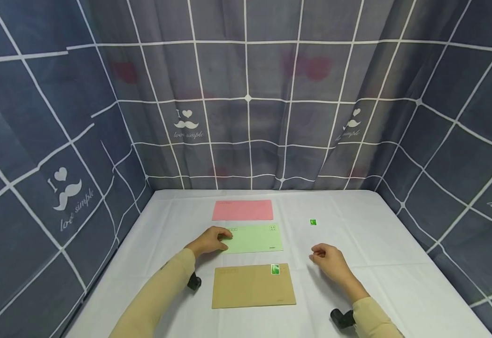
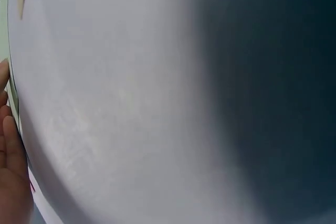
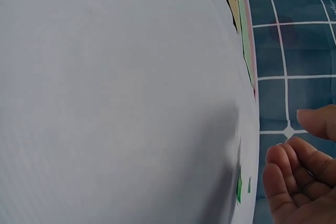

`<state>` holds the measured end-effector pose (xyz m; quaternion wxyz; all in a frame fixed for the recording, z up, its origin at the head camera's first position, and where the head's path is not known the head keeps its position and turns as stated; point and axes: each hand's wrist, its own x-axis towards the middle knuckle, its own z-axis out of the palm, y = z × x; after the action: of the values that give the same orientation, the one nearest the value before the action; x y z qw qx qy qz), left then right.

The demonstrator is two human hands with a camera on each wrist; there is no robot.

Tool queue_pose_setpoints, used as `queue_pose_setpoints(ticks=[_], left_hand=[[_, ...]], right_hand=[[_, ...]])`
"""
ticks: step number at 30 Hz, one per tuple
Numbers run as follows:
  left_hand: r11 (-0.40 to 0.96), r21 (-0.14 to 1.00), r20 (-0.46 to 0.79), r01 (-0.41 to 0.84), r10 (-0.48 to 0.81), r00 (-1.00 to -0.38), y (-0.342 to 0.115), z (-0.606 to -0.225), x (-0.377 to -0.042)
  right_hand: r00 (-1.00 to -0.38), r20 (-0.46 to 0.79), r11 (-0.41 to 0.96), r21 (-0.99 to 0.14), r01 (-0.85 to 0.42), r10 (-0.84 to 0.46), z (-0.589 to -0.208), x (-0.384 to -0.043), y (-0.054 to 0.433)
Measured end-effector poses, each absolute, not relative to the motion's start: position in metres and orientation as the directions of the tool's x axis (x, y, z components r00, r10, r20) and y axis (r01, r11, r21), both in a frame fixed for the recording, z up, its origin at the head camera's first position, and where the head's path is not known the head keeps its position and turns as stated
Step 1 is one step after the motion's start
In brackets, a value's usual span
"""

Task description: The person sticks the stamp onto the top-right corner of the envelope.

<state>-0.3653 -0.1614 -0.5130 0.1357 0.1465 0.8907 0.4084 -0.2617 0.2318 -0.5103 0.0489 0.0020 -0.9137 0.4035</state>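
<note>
A light green envelope (image 1: pixel 252 239) lies flat in the middle of the table. My left hand (image 1: pixel 212 239) rests at its left edge, fingers and thumb touching the paper; in the left wrist view the fingers (image 2: pixel 13 142) lie along that edge. To the right, my right hand (image 1: pixel 330 264) hovers over the white cloth, loosely curled, and the right wrist view shows its thumb apart from the fingers (image 3: pixel 296 182) with nothing held. A small green stamp (image 1: pixel 313 222) lies beyond it. Nearest me is a brown envelope (image 1: pixel 250 288) bearing a green stamp (image 1: pixel 275 269) near its upper right corner.
Behind the green envelope lies a pink envelope (image 1: pixel 242 210). White cloth (image 1: pixel 398 244) covers the table. Dark gridded curtains (image 1: pixel 246 122) enclose its back and sides. Black wrist cameras (image 1: pixel 342 318) jut out below both wrists. Two green slivers (image 3: pixel 239 184) show in the right wrist view.
</note>
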Motion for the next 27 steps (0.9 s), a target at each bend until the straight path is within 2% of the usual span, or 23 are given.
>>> queue_pose_setpoints(ticks=[17,27], left_hand=[[0.614,0.774,-0.153,0.153,0.416,-0.896,-0.162,-0.509,-0.356],[0.635,0.75,-0.132,0.187,0.421,-0.897,-0.162,-0.508,-0.348]], right_hand=[[-0.993,0.031,0.689,-0.722,0.054,0.11,-0.497,-0.271,0.261],[-0.993,-0.01,0.707,-0.701,0.093,0.121,-0.504,-0.277,0.267]])
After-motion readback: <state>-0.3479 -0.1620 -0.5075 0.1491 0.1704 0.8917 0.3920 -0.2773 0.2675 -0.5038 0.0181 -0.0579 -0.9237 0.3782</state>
